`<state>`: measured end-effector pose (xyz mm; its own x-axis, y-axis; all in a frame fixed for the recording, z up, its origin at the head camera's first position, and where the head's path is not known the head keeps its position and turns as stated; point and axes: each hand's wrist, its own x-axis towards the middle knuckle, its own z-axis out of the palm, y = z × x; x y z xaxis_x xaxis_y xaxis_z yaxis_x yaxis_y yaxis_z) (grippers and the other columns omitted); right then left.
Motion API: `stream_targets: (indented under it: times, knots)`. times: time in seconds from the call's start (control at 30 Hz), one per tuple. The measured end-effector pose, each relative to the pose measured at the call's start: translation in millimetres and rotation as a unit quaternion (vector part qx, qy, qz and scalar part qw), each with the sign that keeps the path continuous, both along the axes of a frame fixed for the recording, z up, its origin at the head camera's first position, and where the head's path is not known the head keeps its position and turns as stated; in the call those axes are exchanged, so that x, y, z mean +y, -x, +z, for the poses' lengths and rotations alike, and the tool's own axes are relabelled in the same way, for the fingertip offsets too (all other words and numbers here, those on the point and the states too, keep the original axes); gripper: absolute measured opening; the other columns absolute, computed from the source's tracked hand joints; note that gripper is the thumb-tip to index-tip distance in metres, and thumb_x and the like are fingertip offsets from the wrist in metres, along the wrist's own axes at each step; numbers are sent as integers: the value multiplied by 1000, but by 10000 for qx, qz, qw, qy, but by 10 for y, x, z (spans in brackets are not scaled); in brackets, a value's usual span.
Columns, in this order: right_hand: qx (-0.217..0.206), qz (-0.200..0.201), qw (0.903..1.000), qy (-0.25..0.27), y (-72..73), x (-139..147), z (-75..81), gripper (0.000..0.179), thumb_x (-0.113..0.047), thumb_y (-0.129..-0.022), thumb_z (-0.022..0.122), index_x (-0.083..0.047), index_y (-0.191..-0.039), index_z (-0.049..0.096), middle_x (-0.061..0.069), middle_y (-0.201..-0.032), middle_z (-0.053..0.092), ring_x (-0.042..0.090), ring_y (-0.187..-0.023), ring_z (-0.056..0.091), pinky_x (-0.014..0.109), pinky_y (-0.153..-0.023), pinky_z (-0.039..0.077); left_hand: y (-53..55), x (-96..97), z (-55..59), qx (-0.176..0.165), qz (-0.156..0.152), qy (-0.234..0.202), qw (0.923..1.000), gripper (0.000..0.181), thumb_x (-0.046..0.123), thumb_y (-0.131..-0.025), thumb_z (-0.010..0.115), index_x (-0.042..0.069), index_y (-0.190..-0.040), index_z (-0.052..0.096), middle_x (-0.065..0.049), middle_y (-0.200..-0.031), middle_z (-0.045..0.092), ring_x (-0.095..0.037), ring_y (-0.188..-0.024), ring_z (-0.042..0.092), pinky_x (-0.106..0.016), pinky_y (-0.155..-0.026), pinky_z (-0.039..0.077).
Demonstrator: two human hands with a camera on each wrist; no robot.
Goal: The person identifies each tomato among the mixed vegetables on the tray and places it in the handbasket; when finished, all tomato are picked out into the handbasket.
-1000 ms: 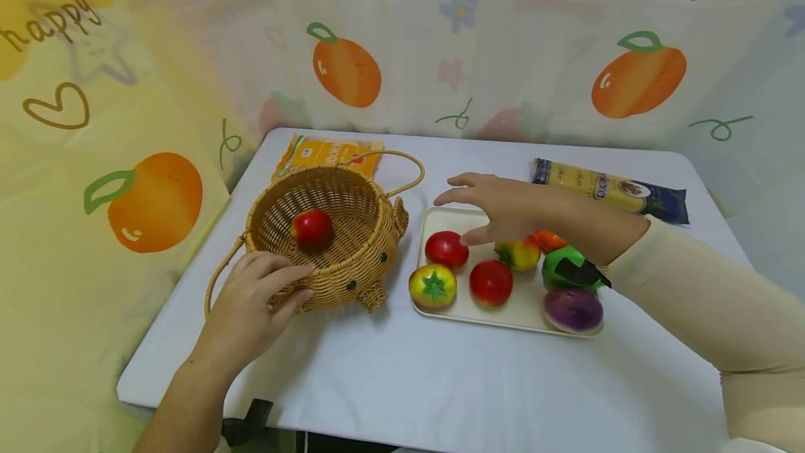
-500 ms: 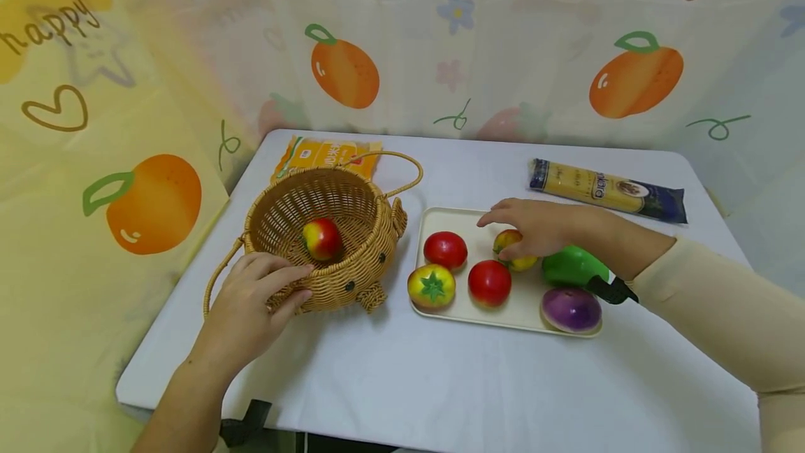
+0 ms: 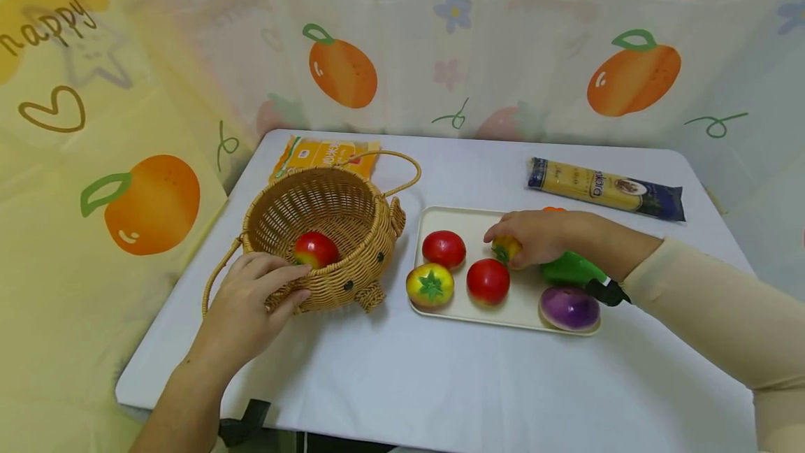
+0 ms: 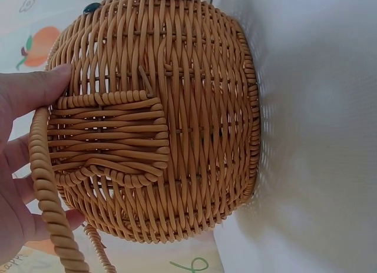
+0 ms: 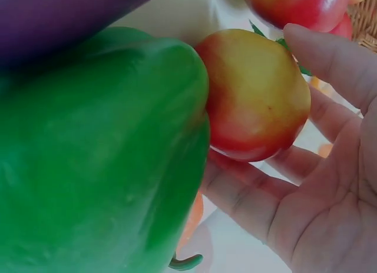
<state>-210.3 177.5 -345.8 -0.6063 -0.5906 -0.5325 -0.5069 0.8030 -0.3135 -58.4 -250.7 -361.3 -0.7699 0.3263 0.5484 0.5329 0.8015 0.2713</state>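
In the head view my left hand [image 3: 254,299] holds the near rim of a round wicker basket [image 3: 355,278]. The left wrist view has the thumb on the basket's outer wall [image 4: 206,120] and the other fingers behind the rim. A red-and-yellow fruit [image 3: 316,249] lies inside the basket. Over the cream tray [image 3: 490,320], my right hand [image 3: 547,236] has its fingers and thumb round a yellow-red tomato [image 3: 506,249] with green leaves. The right wrist view shows this tomato [image 5: 256,96] between thumb and fingers, beside a green bell pepper [image 5: 100,161].
Red tomatoes [image 3: 488,282], a yellow one with a green star top [image 3: 430,285] and a purple eggplant-like piece [image 3: 569,308] share the tray. A long pasta packet [image 3: 604,187] lies behind it. An orange packet [image 3: 327,152] lies behind the basket.
My right hand has moved right and down from above the tray's left part onto the yellow-red tomato. The fruit in the basket has rolled about. My left hand stays at the rim.
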Motion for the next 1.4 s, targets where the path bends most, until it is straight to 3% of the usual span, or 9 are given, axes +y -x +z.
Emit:
stream_targets:
  times: [0.27,0.47,0.8,0.93,1.17,1.4]
  knots:
    - [138,152,9998,-8,-4,22,-20,53,-20,-94,73,-18,-144,58,13,-142,55,34,-131,52,58,-108,45,-2,3,2,-4,-3,-22,10000,42,4,-70,92,16,-108,80,-5,-97,68,-32,-101,57,-45,-87,44]
    - [49,25,10000,2,-4,35,30,52,-21,-95,73,-19,-144,57,12,-144,54,32,-130,52,57,-108,45,8,1,-6,85,-25,-56,9999,43,3,-69,92,16,-107,80,-5,-96,68,-32,-99,58,-43,-87,43]
    - [228,-39,9996,172,17,14,220,53,-22,-95,74,-19,-145,57,10,-139,57,27,-121,56,51,-105,49,8,-15,1,-76,44,17,10000,41,4,-70,91,14,-108,79,-5,-96,67,-31,-100,56,-43,-88,44]
    - [321,-80,9993,195,24,-4,311,53,-23,-95,74,-21,-145,57,10,-141,56,26,-116,57,46,-98,54,10,-16,-5,-60,21,2,10000,40,4,-70,91,13,-107,79,-6,-96,67,-31,-100,56,-42,-88,43]
    - [604,-106,9978,245,62,-65,480,54,-25,-95,73,-23,-146,55,11,-142,55,30,-124,55,54,-101,51,10,-20,-9,-105,65,16,9999,40,5,-71,91,14,-107,79,-5,-96,67,-30,-100,56,-43,-87,44]
    - [954,52,9949,320,83,-206,695,53,-25,-96,72,-23,-146,55,10,-141,55,27,-120,56,48,-98,54,14,-12,-10,-102,24,13,9999,39,6,-71,91,13,-107,79,-6,-96,67,-33,-101,56,-45,-88,45]
